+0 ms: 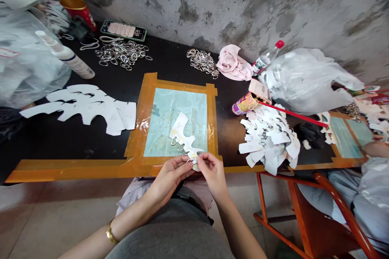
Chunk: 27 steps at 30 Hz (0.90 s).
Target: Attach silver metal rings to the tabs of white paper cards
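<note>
A white cut-out strip (184, 131) with curved notches lies over the pale blue sheet (161, 129), its near end at the table edge. Several metal rings (179, 145) hang along its left side. My left hand (174, 178) pinches a ring at the near end of the strip. With thumb and forefinger, my right hand (212, 172) grips that same end from the right. Both hands' fingertips nearly meet there. Brown tape frames the blue sheet.
White cut-outs (88, 105) lie left, with more piled (270, 137) at right. Rings (121, 52), a phone (124, 30), a glue bottle (65, 54), a pink cloth (233, 62), a can (244, 103) and plastic bags (310, 79) stand around. A person (375, 178) sits far right beside a chair (322, 210).
</note>
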{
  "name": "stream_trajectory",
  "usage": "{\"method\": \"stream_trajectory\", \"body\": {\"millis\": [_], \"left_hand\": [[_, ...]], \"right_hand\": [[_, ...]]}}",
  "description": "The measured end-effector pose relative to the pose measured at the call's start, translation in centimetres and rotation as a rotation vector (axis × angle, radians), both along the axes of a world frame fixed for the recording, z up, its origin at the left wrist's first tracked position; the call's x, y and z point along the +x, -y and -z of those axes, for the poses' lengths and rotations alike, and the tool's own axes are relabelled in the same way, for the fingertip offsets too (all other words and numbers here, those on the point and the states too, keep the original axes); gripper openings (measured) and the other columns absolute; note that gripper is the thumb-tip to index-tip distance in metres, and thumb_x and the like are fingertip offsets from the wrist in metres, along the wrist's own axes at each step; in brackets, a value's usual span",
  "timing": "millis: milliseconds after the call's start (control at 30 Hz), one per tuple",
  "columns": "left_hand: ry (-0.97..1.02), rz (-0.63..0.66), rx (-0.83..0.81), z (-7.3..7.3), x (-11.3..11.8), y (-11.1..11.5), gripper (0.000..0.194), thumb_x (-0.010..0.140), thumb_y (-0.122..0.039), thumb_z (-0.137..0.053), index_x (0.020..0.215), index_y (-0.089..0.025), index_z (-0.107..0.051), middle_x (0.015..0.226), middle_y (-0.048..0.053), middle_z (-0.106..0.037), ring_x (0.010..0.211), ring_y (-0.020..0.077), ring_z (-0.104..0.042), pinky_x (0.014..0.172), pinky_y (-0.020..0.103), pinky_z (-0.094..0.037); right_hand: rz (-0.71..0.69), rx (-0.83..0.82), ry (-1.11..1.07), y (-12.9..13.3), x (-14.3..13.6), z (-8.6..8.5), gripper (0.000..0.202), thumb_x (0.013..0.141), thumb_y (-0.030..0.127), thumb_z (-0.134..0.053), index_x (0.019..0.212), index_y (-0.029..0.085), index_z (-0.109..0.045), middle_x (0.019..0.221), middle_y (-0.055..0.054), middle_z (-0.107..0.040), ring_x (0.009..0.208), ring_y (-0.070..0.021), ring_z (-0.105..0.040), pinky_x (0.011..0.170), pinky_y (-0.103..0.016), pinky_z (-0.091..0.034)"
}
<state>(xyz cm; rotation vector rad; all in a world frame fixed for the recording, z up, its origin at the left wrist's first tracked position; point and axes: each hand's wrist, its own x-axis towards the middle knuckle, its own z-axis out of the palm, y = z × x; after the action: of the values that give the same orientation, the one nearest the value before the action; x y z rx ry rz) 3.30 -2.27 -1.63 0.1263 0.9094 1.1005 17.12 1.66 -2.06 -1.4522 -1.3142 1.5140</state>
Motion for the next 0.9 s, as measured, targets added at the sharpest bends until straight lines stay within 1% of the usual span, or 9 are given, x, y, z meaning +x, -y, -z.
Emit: {"method": "stream_trajectory", "body": {"millis": [100,200,300,433,500,567,700,800,900], "left_hand": [[-0.107,-0.009,-0.004,0.2,0.1,0.0,0.019,0.076,-0.030,-0.076,0.083,-0.014,-0.068,0.080,0.004,-0.068,0.074,0.0141,-0.062,0.079,0.026,-0.050],[-0.265,-0.012,0.003,0.4,-0.1,0.0,0.021,0.074,-0.033,-0.077,0.074,-0.014,-0.067,0.067,0.001,-0.065,0.061,0.0118,-0.058,0.066,0.022,-0.047],[-0.454,0.013,0.071,0.5,-0.4,0.1,0.017,0.072,-0.030,-0.077,0.074,-0.014,-0.071,0.072,0.004,-0.068,0.066,0.0144,-0.060,0.066,0.022,-0.047],[-0.623,0.017,0.123,0.5,-0.6,0.3,0.012,0.072,-0.026,-0.077,0.077,-0.015,-0.075,0.079,0.007,-0.072,0.077,0.0182,-0.063,0.074,0.023,-0.048],[-0.577,0.007,0.100,0.4,-0.6,0.5,0.013,0.072,-0.027,-0.077,0.077,-0.015,-0.075,0.079,0.006,-0.071,0.076,0.0173,-0.063,0.074,0.022,-0.048],[-0.404,0.010,0.069,0.3,-0.6,0.5,0.016,0.075,-0.030,-0.076,0.081,-0.015,-0.075,0.080,0.005,-0.070,0.075,0.0158,-0.061,0.074,0.022,-0.048],[-0.092,-0.011,0.049,-0.1,-0.4,0.5,0.020,0.079,-0.032,-0.072,0.086,-0.014,-0.073,0.087,0.007,-0.070,0.081,0.0157,-0.062,0.082,0.026,-0.050],[-0.139,-0.026,0.038,0.2,-0.5,0.5,0.020,0.079,-0.033,-0.072,0.087,-0.014,-0.070,0.082,0.004,-0.069,0.076,0.0144,-0.063,0.081,0.027,-0.051],[-0.373,0.046,0.091,0.9,-0.9,0.5,0.021,0.081,-0.033,-0.069,0.091,-0.016,-0.069,0.081,0.003,-0.069,0.075,0.0154,-0.064,0.076,0.027,-0.052]], "right_hand": [[-0.099,-0.009,-0.045,-0.1,0.3,-0.2,0.026,0.082,0.041,-0.061,0.074,0.016,-0.059,0.067,-0.001,-0.056,0.060,-0.0120,-0.050,0.057,-0.024,-0.042],[-0.172,0.123,0.024,-0.4,0.7,-0.8,0.023,0.087,0.036,-0.060,0.076,0.016,-0.064,0.074,-0.003,-0.060,0.066,-0.0130,-0.053,0.059,-0.024,-0.043],[-0.150,0.308,0.155,-0.6,0.8,-1.6,0.013,0.084,0.031,-0.067,0.082,0.018,-0.068,0.081,-0.004,-0.064,0.071,-0.0143,-0.058,0.062,-0.024,-0.046],[-0.329,0.516,0.305,-0.5,0.2,-2.2,0.011,0.092,0.024,-0.059,0.086,0.019,-0.067,0.084,-0.004,-0.064,0.078,-0.0147,-0.061,0.071,-0.025,-0.048],[-0.396,0.626,0.407,-0.4,-0.1,-2.1,0.015,0.096,0.022,-0.051,0.089,0.018,-0.064,0.087,-0.006,-0.063,0.083,-0.0164,-0.060,0.076,-0.028,-0.047],[-0.424,0.721,0.473,-0.3,-0.2,-1.9,0.016,0.098,0.021,-0.046,0.092,0.017,-0.060,0.089,-0.008,-0.061,0.086,-0.0178,-0.058,0.078,-0.030,-0.047],[-0.429,0.820,0.431,-0.3,-0.1,-1.2,0.011,0.097,0.016,-0.045,0.095,0.018,-0.055,0.090,-0.008,-0.059,0.086,-0.0174,-0.056,0.077,-0.030,-0.048],[-0.412,0.846,0.373,-0.3,0.2,-0.7,0.008,0.096,0.015,-0.047,0.096,0.018,-0.054,0.089,-0.007,-0.058,0.084,-0.0171,-0.054,0.075,-0.030,-0.047],[-0.407,0.814,0.374,-0.3,0.4,-0.5,0.007,0.096,0.014,-0.047,0.095,0.018,-0.053,0.089,-0.006,-0.057,0.084,-0.0171,-0.053,0.075,-0.030,-0.045]]}}
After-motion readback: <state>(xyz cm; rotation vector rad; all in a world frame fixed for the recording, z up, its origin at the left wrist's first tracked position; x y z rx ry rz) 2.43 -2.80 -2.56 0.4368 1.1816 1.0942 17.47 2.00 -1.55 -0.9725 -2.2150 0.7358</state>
